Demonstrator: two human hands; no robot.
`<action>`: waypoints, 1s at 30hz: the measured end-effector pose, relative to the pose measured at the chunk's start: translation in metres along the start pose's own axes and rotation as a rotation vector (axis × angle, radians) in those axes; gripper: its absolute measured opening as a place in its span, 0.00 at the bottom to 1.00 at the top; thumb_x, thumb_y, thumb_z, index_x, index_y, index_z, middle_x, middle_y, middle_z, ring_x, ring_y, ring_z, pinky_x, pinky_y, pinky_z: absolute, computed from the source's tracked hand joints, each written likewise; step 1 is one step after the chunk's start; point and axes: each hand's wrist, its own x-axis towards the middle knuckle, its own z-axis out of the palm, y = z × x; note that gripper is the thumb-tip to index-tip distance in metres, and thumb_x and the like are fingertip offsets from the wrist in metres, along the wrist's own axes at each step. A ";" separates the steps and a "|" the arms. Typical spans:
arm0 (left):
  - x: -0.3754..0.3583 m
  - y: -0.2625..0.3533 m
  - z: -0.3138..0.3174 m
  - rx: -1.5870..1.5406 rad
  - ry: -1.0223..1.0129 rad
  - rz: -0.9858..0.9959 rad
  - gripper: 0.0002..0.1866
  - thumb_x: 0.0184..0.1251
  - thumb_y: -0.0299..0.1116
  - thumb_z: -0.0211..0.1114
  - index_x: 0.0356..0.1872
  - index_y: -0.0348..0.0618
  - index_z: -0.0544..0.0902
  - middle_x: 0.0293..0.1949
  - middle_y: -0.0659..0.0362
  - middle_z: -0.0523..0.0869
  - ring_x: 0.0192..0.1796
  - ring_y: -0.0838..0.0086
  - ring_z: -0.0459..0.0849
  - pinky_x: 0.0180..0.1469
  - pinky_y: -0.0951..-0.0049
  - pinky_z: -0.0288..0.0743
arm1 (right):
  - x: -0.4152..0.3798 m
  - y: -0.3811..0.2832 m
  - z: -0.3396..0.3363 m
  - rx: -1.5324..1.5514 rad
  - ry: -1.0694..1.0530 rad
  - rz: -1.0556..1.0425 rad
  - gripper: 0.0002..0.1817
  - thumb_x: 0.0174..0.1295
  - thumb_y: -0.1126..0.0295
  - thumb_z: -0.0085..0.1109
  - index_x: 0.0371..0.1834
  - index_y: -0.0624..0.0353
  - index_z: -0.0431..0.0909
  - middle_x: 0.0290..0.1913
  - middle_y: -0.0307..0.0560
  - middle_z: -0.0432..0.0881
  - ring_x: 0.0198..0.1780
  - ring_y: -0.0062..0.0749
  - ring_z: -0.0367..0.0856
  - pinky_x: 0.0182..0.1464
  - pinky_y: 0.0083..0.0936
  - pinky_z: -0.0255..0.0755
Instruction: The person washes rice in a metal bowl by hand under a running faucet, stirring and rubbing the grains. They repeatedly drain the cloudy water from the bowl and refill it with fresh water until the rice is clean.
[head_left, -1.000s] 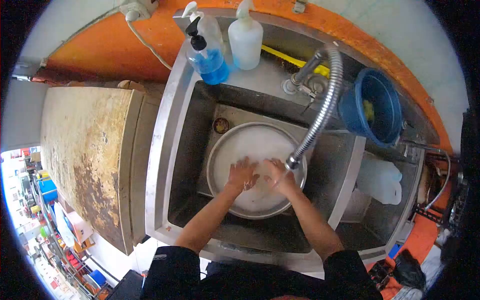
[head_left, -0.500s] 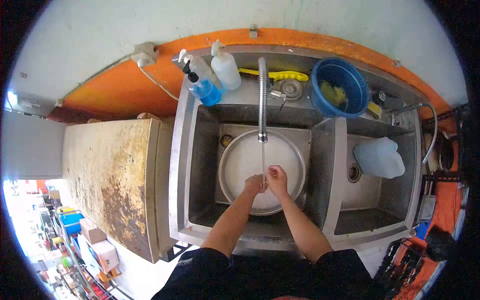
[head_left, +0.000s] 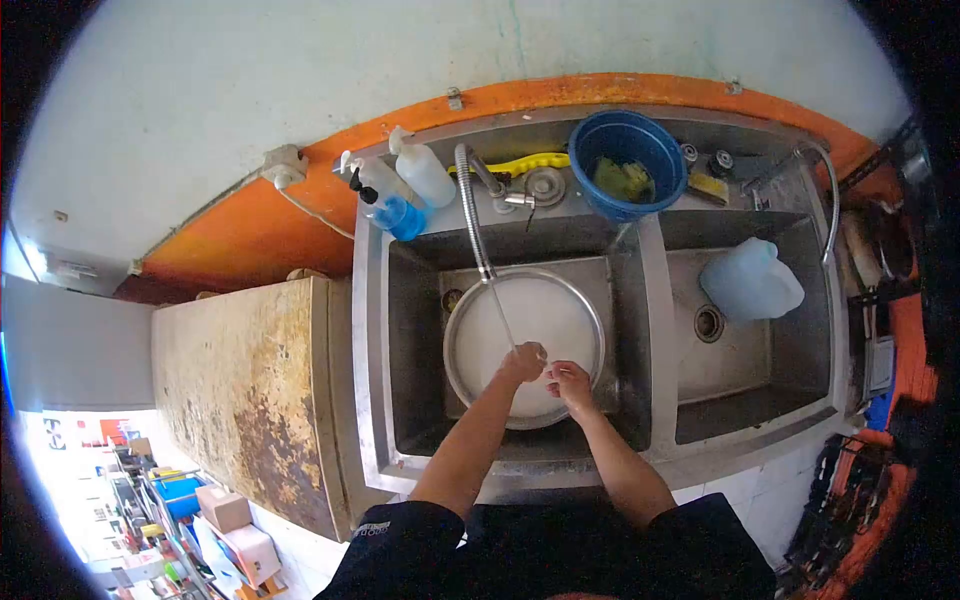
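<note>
A flexible metal faucet hose (head_left: 473,215) runs a thin stream of water down over my left hand (head_left: 524,362), whose fingers are curled in with no object visible in them. Just to its right, my right hand (head_left: 570,384) has loosely bent, slightly parted fingers and holds nothing visible. The hands are close together but apart. Both are above the lower half of a large round metal basin (head_left: 598,330), which holds whitish, cloudy water (head_left: 530,310). The basin stands in the left sink compartment (head_left: 625,400).
Pump bottles (head_left: 422,172), a yellow-handled brush (head_left: 530,163) and a blue bucket (head_left: 625,165) stand along the back ledge. A translucent jug (head_left: 752,280) lies in the right compartment (head_left: 720,400). To the left is a worn, peeling surface (head_left: 240,390).
The view has shifted and tilted. My hands have separated slightly, the left now higher and the right lower. The stream now slants onto my left hand.
</note>
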 end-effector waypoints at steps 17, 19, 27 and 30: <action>-0.061 -0.012 -0.024 -0.358 0.004 0.096 0.22 0.64 0.48 0.53 0.39 0.37 0.81 0.33 0.51 0.85 0.37 0.67 0.83 0.42 0.68 0.76 | -0.012 -0.049 0.003 -0.311 -0.287 -0.122 0.08 0.63 0.68 0.52 0.38 0.62 0.74 0.39 0.43 0.80 0.35 0.24 0.78 0.36 0.22 0.72; -0.069 -0.009 -0.031 -0.342 0.094 0.190 0.21 0.64 0.46 0.54 0.38 0.35 0.81 0.30 0.52 0.84 0.34 0.67 0.83 0.40 0.69 0.75 | -0.018 -0.060 0.006 -0.226 -0.299 -0.019 0.07 0.63 0.69 0.52 0.36 0.62 0.75 0.39 0.44 0.80 0.35 0.24 0.78 0.37 0.22 0.72; -0.097 -0.006 -0.027 -0.572 0.057 -0.254 0.16 0.64 0.41 0.57 0.33 0.35 0.79 0.26 0.56 0.82 0.29 0.78 0.80 0.32 0.75 0.74 | -0.002 -0.027 0.007 -0.683 -0.242 -0.414 0.08 0.60 0.67 0.57 0.31 0.60 0.74 0.30 0.42 0.79 0.34 0.22 0.78 0.36 0.25 0.74; -0.104 -0.019 -0.015 -0.599 0.155 -0.134 0.18 0.63 0.44 0.58 0.36 0.35 0.78 0.26 0.57 0.82 0.28 0.77 0.79 0.30 0.74 0.73 | 0.009 -0.019 0.022 -0.441 -0.435 -0.234 0.09 0.60 0.66 0.56 0.29 0.59 0.73 0.28 0.41 0.78 0.32 0.23 0.78 0.35 0.26 0.74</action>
